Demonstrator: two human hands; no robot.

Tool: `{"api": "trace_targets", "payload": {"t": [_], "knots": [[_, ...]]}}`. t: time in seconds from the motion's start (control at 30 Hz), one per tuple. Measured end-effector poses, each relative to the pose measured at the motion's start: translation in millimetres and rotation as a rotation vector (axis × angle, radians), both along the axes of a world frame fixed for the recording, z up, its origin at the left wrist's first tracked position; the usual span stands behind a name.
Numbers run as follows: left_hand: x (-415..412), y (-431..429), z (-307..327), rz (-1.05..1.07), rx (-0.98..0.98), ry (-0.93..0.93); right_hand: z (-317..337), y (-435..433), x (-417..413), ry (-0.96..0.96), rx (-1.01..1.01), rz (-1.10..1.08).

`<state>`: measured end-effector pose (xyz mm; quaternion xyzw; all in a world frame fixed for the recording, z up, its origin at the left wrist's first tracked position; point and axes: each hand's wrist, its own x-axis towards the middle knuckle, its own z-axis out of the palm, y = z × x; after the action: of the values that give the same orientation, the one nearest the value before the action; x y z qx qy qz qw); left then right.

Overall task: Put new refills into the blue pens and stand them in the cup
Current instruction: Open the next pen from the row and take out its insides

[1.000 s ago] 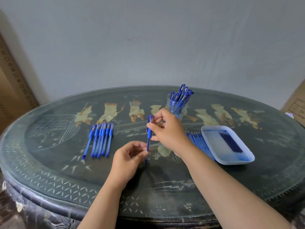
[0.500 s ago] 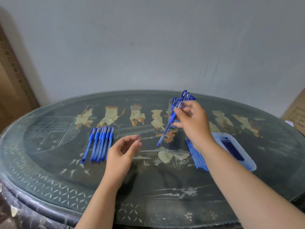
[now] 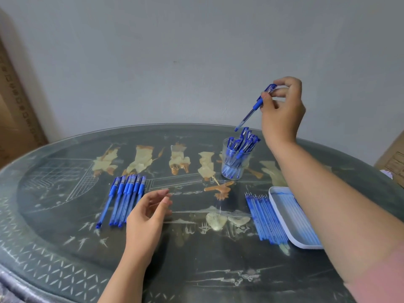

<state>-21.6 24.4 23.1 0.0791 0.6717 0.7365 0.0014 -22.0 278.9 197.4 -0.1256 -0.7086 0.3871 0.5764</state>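
While its long axis slants from capped end up-right to lower end down-left, the blue pen point(image 3: 251, 110) hangs just above the cup point(image 3: 237, 165), pinched by the right hand point(image 3: 282, 112). The left hand point(image 3: 148, 213) hovers empty, fingers loosely spread, beside the pen row point(image 3: 124, 197).

One wide-angle view from the person's head looks forward and down across the table point(image 3: 54, 248) toward the wall point(image 3: 175, 51) filling the upper half of the frame. It sits close: the left hand point(image 3: 146, 217) and right hand point(image 3: 282, 112) show with their arms cut by the bottom edge.
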Motion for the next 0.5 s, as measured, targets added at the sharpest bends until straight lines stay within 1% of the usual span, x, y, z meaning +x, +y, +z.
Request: {"api": "trace_targets", "payload": {"t": [0.17, 0.3, 0.4, 0.5], "knots": [[-2.8, 1.1, -0.5, 0.007, 0.041, -0.019, -20.5, 4.3, -23.6, -0.283, 0.101, -0.021], [-4.1, 0.2, -0.4, 0.011, 0.066, -0.036, -41.6, 10.8, -31.9, -0.493, 0.098, -0.034], [-4.5, 0.4, -0.4, 0.012, 0.063, -0.039, -54.8, 15.4, -36.7, -0.596, 0.130, -0.056], [-5.2, 0.9, -0.6, 0.011, 0.056, -0.045, -60.0, 16.0, -38.4, -0.691, 0.207, -0.108]]}}
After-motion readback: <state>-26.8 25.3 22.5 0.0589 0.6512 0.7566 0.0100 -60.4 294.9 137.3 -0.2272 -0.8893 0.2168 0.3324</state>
